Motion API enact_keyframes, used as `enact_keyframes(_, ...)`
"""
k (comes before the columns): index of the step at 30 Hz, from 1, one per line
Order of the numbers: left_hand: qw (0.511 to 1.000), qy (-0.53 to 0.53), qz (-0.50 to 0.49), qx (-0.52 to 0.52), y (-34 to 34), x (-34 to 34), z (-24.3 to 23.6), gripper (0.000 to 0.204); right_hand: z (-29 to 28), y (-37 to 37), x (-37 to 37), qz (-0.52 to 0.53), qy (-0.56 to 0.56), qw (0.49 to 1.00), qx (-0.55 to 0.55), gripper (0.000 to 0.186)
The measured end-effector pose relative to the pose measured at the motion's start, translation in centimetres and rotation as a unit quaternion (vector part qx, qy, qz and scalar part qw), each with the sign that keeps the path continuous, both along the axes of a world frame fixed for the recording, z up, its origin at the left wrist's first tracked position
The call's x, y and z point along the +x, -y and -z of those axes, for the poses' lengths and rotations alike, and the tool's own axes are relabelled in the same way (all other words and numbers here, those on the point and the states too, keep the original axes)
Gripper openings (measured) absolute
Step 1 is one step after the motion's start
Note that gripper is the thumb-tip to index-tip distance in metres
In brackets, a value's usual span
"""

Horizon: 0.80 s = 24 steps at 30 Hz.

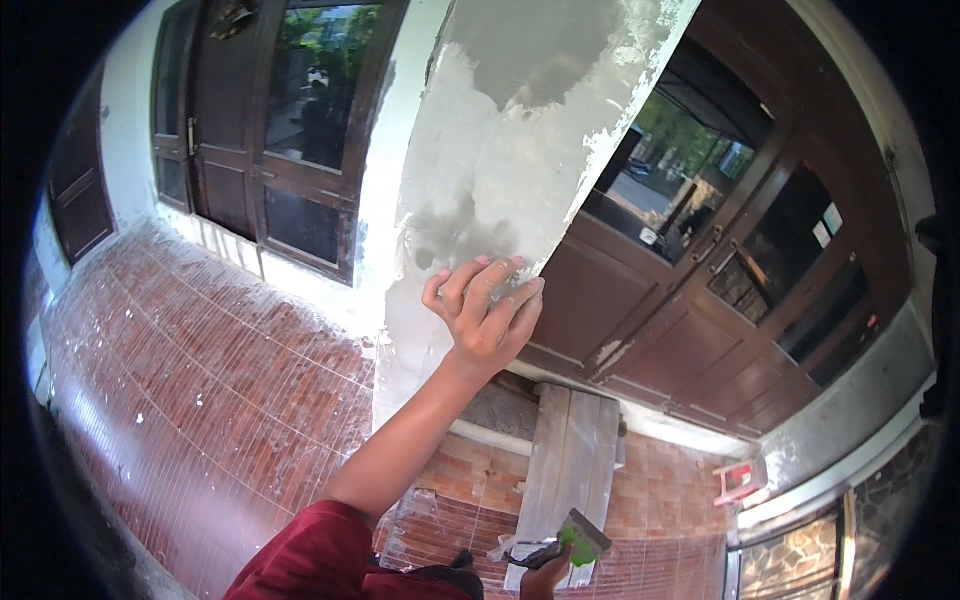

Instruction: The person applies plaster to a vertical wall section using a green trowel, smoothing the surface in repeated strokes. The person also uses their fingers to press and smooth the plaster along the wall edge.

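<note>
My left hand (485,315) rests on the grey plastered pillar (480,130) near its right edge, with bent, parted fingertips against damp-looking darker patches and nothing visibly held. At lower centre, my right hand (545,575) grips a scraper (590,530) with a wide metal blade and green and dark parts, seen low over weathered boards (570,430).
Brown glazed doors (660,350) stand right of the pillar, more (225,190) behind it at left. Red tiled floor (200,380) surrounds the pillar's foot, with a step (490,410) beside the boards. A small red stool (738,480) stands at lower right.
</note>
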State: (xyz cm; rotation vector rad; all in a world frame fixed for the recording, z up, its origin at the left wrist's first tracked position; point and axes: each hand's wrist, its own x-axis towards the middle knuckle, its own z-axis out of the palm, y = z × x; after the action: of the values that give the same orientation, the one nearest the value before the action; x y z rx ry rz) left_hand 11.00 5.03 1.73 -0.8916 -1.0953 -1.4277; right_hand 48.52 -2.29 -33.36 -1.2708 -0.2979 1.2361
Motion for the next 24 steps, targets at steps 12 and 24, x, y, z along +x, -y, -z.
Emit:
enact_keyframes(12,0.845,0.006,0.371,-0.384,7.8,2.8,16.5,0.018,-2.5,5.3,-1.1,0.052,-0.008,0.998,0.036,0.031)
enact_keyframes(24,0.883,0.210,0.181,-0.378,29.3,-15.9,5.9,0.022,-5.2,4.7,-4.3,0.026,0.063,0.997,0.022,0.028)
